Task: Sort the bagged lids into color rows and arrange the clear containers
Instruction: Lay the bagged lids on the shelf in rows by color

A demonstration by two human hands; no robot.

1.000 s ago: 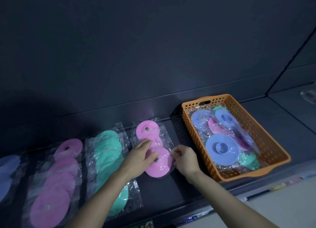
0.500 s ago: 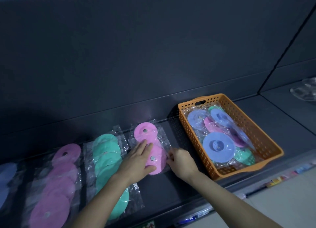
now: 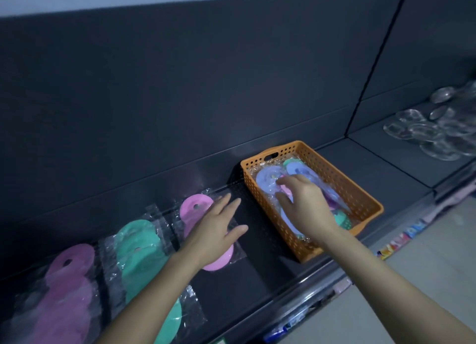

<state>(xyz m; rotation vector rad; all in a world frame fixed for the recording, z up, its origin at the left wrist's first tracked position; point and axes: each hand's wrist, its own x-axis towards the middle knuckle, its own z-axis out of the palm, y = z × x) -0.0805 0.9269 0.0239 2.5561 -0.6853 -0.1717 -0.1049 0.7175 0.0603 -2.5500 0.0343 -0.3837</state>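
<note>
Our L hand [image 3: 213,230] is flat, fingers straight and spread, over the pink bagged lids [image 3: 195,205] just left of the orange basket [image 3: 260,189]. Our R hand [image 3: 306,207] is inside the basket, fingers bent over the mixed bagged lids [image 3: 268,180]; we cannot tell if it grips. Clear containers [image 3: 422,135]: well right of basket.

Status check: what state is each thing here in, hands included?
orange basket: holds mixed unsorted bagged lids.
right pink row: bagged, lying flat.
green row: bagged, lying flat.
left pink row: bagged, lying flat.
clear containers: loose cluster, right shelf.
left hand: fingers straight, over right pink row.
right hand: inside orange basket, fingers bent; grip unclear.
</note>
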